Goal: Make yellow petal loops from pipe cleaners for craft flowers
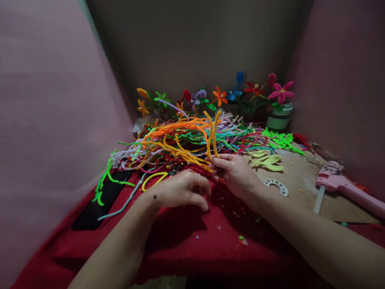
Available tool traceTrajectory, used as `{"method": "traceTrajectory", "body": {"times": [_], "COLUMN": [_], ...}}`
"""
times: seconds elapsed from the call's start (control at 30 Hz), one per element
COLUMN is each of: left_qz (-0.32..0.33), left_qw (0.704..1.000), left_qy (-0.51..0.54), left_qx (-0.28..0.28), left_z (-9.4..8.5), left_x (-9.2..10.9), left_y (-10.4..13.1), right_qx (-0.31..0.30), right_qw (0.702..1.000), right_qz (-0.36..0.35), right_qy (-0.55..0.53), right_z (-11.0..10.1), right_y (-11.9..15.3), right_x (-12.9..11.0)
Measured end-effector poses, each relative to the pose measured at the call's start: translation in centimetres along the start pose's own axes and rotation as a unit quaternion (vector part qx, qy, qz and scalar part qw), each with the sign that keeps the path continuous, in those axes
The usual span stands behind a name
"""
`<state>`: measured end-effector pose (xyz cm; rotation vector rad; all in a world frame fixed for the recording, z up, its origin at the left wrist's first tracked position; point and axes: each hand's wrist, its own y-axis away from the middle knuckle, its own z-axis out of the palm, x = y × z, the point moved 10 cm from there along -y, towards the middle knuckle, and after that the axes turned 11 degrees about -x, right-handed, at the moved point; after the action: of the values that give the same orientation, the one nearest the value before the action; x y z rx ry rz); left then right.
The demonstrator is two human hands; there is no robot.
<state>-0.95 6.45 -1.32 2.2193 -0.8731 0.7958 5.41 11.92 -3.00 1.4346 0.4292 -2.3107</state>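
Observation:
My right hand (pixel 230 170) pinches the lower ends of yellow-orange pipe cleaners (pixel 214 134), whose bent tips stand upright above the fingers. Beside it, over the red cloth (pixel 180 245), my left hand (pixel 185 188) has its fingers curled and the thumb apart from them, with nothing visible between. Just behind both hands spreads a heap of loose pipe cleaners (pixel 186 128) in many colours. A yellow-handled pair of scissors (pixel 155 175) lies by the left hand, partly hidden by it and by the heap.
A black phone (pixel 90 214) lies at left under green pipe cleaner pieces (pixel 104 182). At right, a board (pixel 303 200) bears a pink glue gun (pixel 339 184), a white curved piece with holes (pixel 277 186) and pale yellow pieces (pixel 267 161). Pipe-cleaner flowers (pixel 281 93) stand behind.

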Motion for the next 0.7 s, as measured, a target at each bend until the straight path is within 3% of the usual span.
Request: {"method": "traceTrajectory", "body": {"times": [0.1, 0.17, 0.23, 0.33, 0.37, 0.43, 0.5, 0.6, 0.7], "left_qz": [-0.009, -0.008, -0.01, -0.059, -0.092, -0.126, -0.113, -0.067, -0.018], "left_qw": [0.987, 0.98, 0.988, 0.974, 0.968, 0.977, 0.989, 0.964, 0.928], "left_qy": [-0.159, -0.196, -0.139, 0.064, 0.108, 0.125, 0.093, 0.128, 0.226], "left_qx": [-0.021, -0.015, -0.065, -0.208, -0.206, -0.12, 0.036, 0.222, 0.296], "left_z": [1.9, 2.3, 3.0, 4.7, 4.3, 2.1, -1.3, -4.7, -5.7], "left_x": [0.4, 0.6, 0.3, -1.2, -1.9, -2.8, -2.5, -1.5, -1.1], "left_y": [-0.5, 0.0, 1.2, 4.4, 5.3, 5.9, 5.4, 4.2, 2.7], "right_qx": [-0.01, -0.011, -0.007, -0.008, -0.014, -0.03, -0.044, -0.062, -0.077], "right_qw": [1.0, 1.0, 1.0, 1.0, 1.0, 0.999, 0.999, 0.998, 0.997], "right_qz": [-0.001, -0.002, -0.001, 0.003, 0.004, 0.008, 0.015, 0.023, 0.024], "right_qy": [0.007, 0.008, 0.002, -0.004, -0.004, -0.005, -0.006, -0.01, -0.006], "right_z": [0.1, 0.1, -0.1, 0.0, 0.1, 0.6, 1.0, 1.8, 2.4], "right_y": [-0.1, -0.1, -0.1, -0.2, -0.2, -0.2, -0.1, 0.2, 0.4], "right_x": [-0.1, -0.1, -0.1, 0.0, 0.0, 0.2, 0.4, 0.7, 0.7]}}
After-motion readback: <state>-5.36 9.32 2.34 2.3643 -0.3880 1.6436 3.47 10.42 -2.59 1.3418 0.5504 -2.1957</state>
